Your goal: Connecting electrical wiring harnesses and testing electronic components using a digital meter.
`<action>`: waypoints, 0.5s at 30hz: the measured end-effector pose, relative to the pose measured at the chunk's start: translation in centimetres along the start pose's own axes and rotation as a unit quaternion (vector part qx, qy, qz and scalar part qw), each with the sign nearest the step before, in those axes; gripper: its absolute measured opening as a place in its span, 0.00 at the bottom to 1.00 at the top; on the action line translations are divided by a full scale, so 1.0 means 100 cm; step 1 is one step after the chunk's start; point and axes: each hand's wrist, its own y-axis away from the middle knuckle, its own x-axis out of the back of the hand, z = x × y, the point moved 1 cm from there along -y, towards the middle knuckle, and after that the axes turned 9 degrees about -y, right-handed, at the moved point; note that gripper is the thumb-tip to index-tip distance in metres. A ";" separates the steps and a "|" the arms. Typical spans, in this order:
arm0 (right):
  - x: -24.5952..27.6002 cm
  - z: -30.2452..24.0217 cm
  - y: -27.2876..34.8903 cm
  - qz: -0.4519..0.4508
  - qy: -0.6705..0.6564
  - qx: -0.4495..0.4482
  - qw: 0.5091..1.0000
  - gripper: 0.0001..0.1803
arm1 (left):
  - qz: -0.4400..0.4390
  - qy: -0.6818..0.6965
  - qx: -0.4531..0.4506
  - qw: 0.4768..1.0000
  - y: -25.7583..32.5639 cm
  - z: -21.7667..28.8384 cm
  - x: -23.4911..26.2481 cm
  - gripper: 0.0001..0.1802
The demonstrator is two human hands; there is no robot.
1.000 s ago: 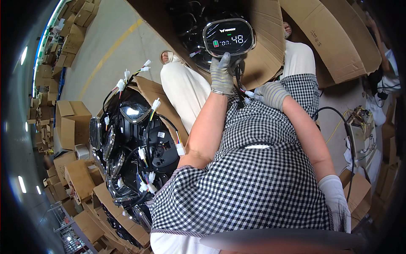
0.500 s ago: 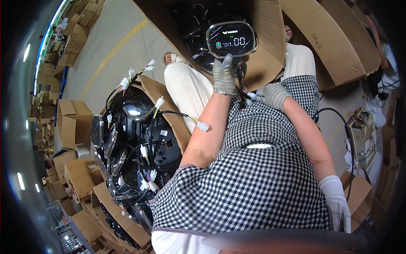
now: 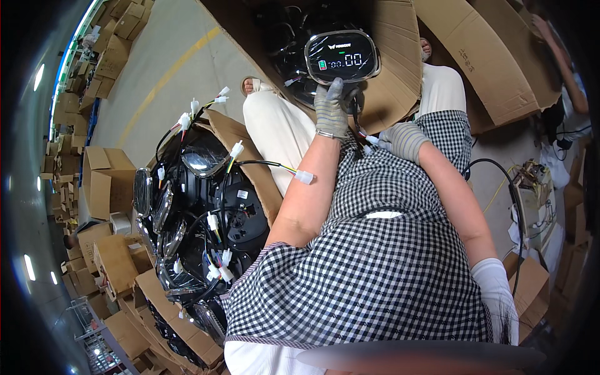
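Observation:
My left hand [image 3: 330, 111], in a grey knit glove, grips the stem under a black oval display unit [image 3: 342, 56] with a lit screen and holds it up over an open cardboard box [image 3: 400, 69]. Just below and to the right, my gloved right hand [image 3: 403, 140] pinches the thin coloured wires and small white plug [image 3: 370, 139] hanging from the unit. A loose wire with a white connector [image 3: 304, 177] lies against my left forearm.
A cardboard box [image 3: 234, 134] to my left is packed with several black display units and wire tails [image 3: 194, 206]. Flattened cartons [image 3: 475, 56] lean at upper right. Cables and a small device [image 3: 531, 187] sit at right. Stacked boxes [image 3: 94, 181] line the left wall.
The digits on the lit screen have changed. The loose wire with the white connector has swung right, up against my left forearm. Both hands stay nearly where they were.

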 end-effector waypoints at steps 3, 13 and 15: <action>-0.003 0.002 -0.002 0.001 0.002 0.004 1.000 0.18 | -0.003 -0.009 -0.006 1.000 0.001 0.001 0.000 0.25; -0.004 0.003 -0.001 0.006 0.005 0.004 1.000 0.18 | -0.004 -0.024 -0.015 1.000 0.002 0.003 -0.003 0.26; -0.003 0.002 0.000 0.007 0.007 0.005 1.000 0.18 | -0.007 -0.030 -0.020 0.999 0.003 0.004 -0.004 0.25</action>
